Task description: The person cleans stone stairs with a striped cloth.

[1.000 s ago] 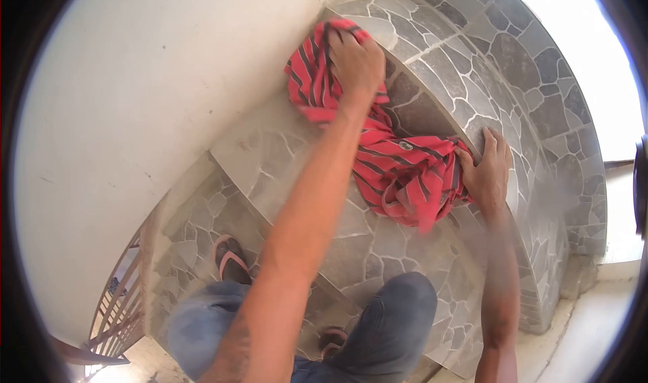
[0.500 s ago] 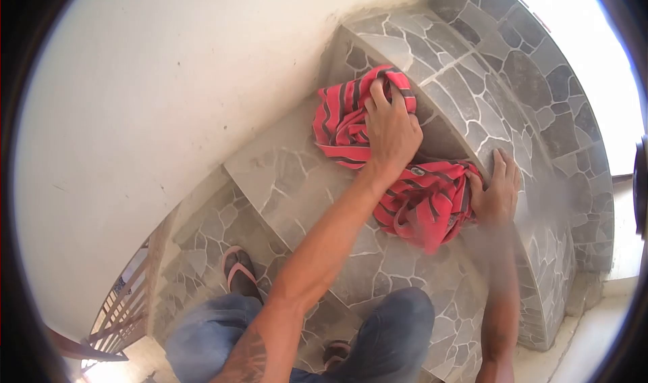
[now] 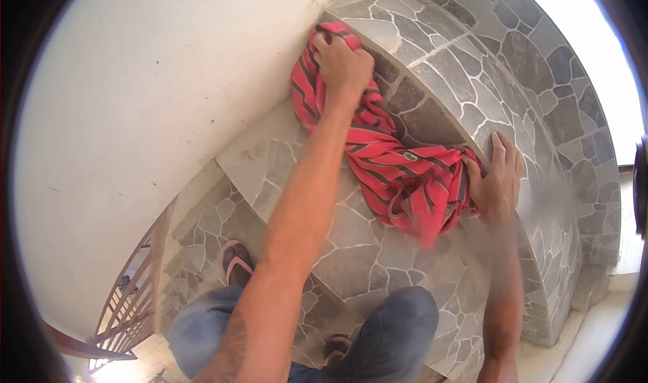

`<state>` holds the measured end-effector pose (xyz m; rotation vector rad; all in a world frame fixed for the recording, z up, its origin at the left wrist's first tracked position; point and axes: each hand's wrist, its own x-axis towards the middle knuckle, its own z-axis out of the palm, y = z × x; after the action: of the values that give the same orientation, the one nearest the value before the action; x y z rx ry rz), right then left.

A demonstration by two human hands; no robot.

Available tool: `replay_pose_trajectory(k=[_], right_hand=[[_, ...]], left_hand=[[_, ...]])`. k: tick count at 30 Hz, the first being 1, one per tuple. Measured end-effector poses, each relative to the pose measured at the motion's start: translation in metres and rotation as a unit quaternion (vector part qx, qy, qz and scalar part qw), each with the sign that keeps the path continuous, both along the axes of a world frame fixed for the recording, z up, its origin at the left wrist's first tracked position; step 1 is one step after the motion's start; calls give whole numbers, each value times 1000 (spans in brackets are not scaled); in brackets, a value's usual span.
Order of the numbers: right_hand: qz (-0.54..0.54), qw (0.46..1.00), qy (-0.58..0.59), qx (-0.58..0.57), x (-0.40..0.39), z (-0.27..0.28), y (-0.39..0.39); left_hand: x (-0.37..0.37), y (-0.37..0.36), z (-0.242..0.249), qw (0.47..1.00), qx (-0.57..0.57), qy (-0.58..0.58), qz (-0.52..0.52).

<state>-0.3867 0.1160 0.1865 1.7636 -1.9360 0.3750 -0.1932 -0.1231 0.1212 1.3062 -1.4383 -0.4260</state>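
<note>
Red striped cloth (image 3: pixel 398 180) bunched under left hand (image 3: pixel 343 62), right hand (image 3: pixel 498 180) flat on stone step (image 3: pixel 466 79), white wall (image 3: pixel 169 79) beside.

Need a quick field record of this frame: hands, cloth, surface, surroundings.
left hand: fist closed on the upper end of the red striped cloth, pressed at the step corner by the white wall
right hand: flat on the stone step, touching the cloth's lower bunch
cloth: stretched between both hands
also in view: flip-flop, railing

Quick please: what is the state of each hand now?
Left hand: closed on the red striped cloth.
Right hand: open, flat on the stone step.
</note>
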Motion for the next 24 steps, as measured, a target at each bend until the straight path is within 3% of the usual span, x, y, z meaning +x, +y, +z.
replay_pose_trajectory(k=[2, 3, 5, 7, 10, 14, 15, 18, 21, 24], right_hand=[[-16, 1000, 6, -4, 2, 2, -1], [-19, 1000, 21, -11, 3, -1, -2], [-19, 999, 40, -15, 7, -2, -7], [-11, 999, 43, -19, 15, -1, -24], [44, 995, 79, -39, 41, 7, -80], [88, 993, 66, -40, 93, 9, -191], [80, 995, 63, -4, 114, 14, -216], [68, 994, 75, 34, 141, 22, -258], [83, 996, 15, 35, 122, 13, -239], [119, 991, 46, -52, 94, 5, -212]], left_hand=[[3, -6, 10, 1000, 5, 15, 5], [-8, 6, -6, 997, -67, -29, 41], [-13, 63, -11, 994, -99, -34, -36], [-5, 107, -27, 986, 1, -52, -158], [14, 87, -63, 992, -53, 48, -103], [46, 89, -42, 970, 77, 229, -14], [42, 96, -55, 977, 0, 212, -8], [32, 103, -76, 965, -7, 256, 53], [38, 96, -90, 953, 77, 292, 20], [50, 98, -88, 940, 121, 312, -67]])
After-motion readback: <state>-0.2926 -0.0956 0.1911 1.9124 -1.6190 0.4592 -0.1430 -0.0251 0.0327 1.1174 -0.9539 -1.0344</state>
